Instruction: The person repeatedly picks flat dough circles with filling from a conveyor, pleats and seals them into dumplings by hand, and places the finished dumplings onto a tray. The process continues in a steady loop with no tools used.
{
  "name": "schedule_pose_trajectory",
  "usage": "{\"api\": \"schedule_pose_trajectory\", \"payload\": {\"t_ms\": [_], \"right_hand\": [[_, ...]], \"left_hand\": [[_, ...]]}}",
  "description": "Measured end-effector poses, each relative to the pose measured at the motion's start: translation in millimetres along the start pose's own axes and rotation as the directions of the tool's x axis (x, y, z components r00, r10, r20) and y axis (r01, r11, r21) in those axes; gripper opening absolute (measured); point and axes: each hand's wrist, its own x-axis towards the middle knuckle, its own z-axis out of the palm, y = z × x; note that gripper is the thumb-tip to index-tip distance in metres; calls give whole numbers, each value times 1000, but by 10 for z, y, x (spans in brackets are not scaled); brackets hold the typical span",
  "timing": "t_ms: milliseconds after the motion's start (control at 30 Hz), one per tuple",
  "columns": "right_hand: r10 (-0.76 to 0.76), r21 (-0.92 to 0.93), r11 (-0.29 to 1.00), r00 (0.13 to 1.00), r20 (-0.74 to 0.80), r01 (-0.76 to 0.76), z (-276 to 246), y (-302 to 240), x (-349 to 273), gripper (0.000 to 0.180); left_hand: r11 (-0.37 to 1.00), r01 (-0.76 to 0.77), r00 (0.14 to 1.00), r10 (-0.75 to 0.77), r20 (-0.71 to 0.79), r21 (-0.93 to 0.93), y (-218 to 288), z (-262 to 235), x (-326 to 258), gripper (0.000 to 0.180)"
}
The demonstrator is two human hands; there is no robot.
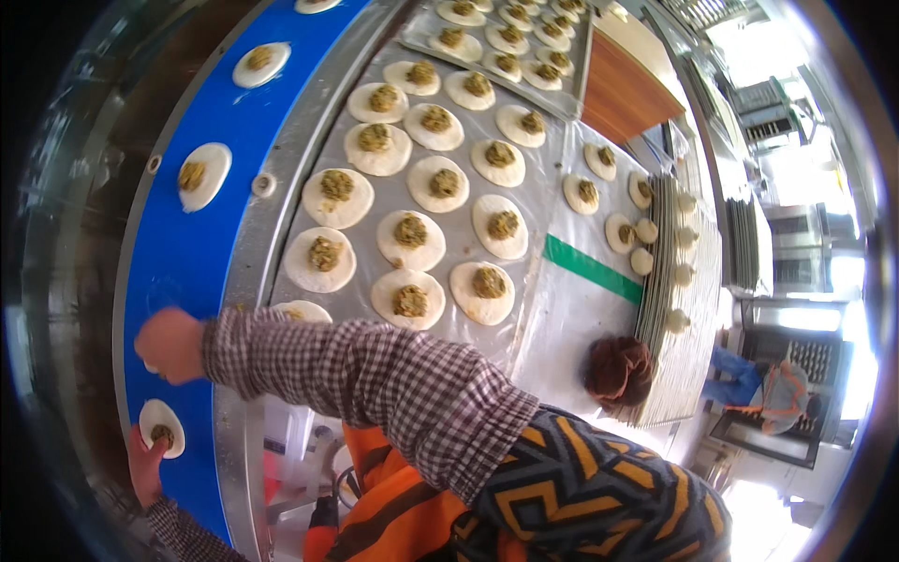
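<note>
Blue belt (178,272) down low: our left hand (145,465) lies open at its edge touching one filled dough round (161,427), while our right hand (170,345) is curled shut, grip hidden. We count three more rounds further up, plus about a dozen on the foil tray (543,201).

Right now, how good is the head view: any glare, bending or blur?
Head view: daylight blows out the right side; the fisheye bends the blue belt into an arc; the rim is dark and smeared; the dough rounds mid-frame are sharp; the right hand on the belt is slightly soft.
</note>
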Motion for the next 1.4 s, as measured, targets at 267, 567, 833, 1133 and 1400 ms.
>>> {"api": "schedule_pose_trajectory", "payload": {"t_ms": [267, 567, 833, 1133, 1400], "right_hand": [[458, 818, 565, 867, -198, -112, -1458, 197, -2702, 42], [949, 923, 229, 284, -139, -311, -1865, -249, -5007, 46], [839, 983, 185, 524, -148, -19, -1245, -383, -4823, 41], [891, 927, 371, 261, -373, 59, -1915, 370, -5079, 38], [843, 864, 502, 244, -479, -38, -2894, 1648, -4985, 37]], "left_hand": [[927, -144, 972, 67, -226, -345, 735, 628, -1089, 63], [902, 33, 633, 315, 707, -431, 2589, 3559, -449, 54], [759, -644, 674, 502, 542, 98, 2660, 3831, -399, 37], [651, -758, 511, 635, 579, -45, 2748, 3808, -327, 32], [707, -705, 624, 577, 528, 60, 2815, 3829, -308, 38]]}}
